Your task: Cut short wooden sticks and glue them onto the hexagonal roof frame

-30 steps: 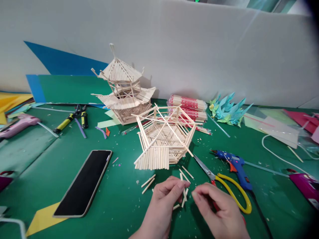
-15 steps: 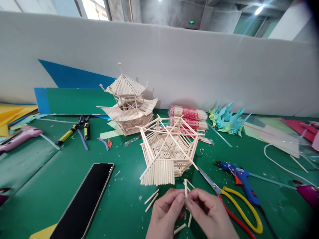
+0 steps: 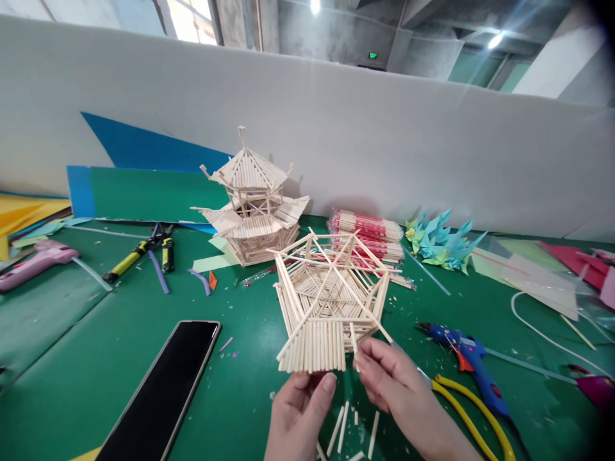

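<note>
Vs. ½ sec ago, R hand (image 3: 387,374) is up from the loose sticks (image 3: 344,426), lower ctr., to the hexagonal stick frame (image 3: 331,299), mid-frame; it pinches a short wooden stick (image 3: 353,338) just R of the slat row (image 3: 314,346), so work's apparently gone from handling to placing. L hand (image 3: 302,413) curls at the slats' lower edge, thumb up; can't tell if gripping.

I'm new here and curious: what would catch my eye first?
Probably the tiered stick pagoda toward the back, left of center. In front, an open stick frame takes the middle, the right hand holding a short stick at its near side. A spiky turquoise ornament sits back right.
</note>
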